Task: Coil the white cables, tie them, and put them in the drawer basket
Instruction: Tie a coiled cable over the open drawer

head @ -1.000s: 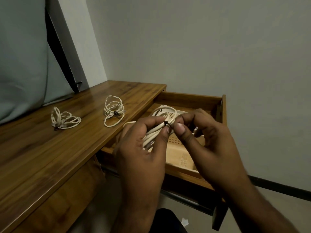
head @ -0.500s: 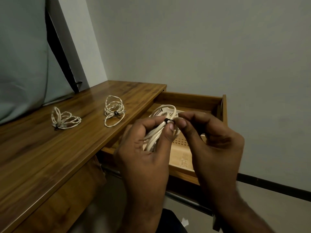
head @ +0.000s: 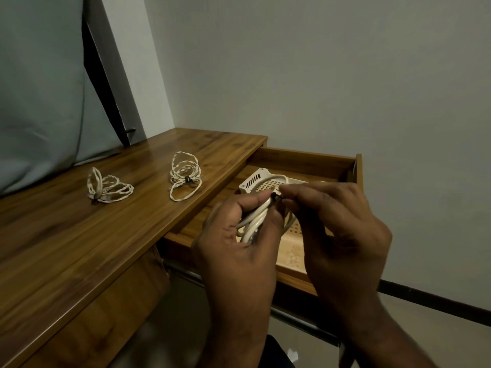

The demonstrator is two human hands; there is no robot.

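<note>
Broadly, a long wooden desk (head: 79, 248) ran from the lower left toward the far wall, and its drawer (head: 305, 160) stood pulled out to the right. Inside the drawer sat a cream plastic basket (head: 255, 179) with a slotted wall and a lattice floor, its far corner showing above the hands. Behind the desk on the left hung a grey curtain (head: 39, 88) beside a dark slanted frame.

Both hands were raised over the open drawer, above the basket. The left hand (head: 239, 251) had its fingers curled round a bundle of white cable (head: 255, 221), the loops gathered in the fist and one loop arching up past the fingertips. The right hand (head: 342, 229) met it from the other side, thumb and forefinger pinching a small dark tie (head: 273, 195) at the top of the bundle; whether the tie was fully closed round the cable could not be told, since the fingertips covered most of it.

On the desktop lay two more coils, well apart from each other. The nearer coil (head: 184, 176), close to the drawer edge, was bound at its waist by a dark band. The farther coil (head: 107, 185) lay to its left, its loops splayed and pinched together at the lower end.
</note>
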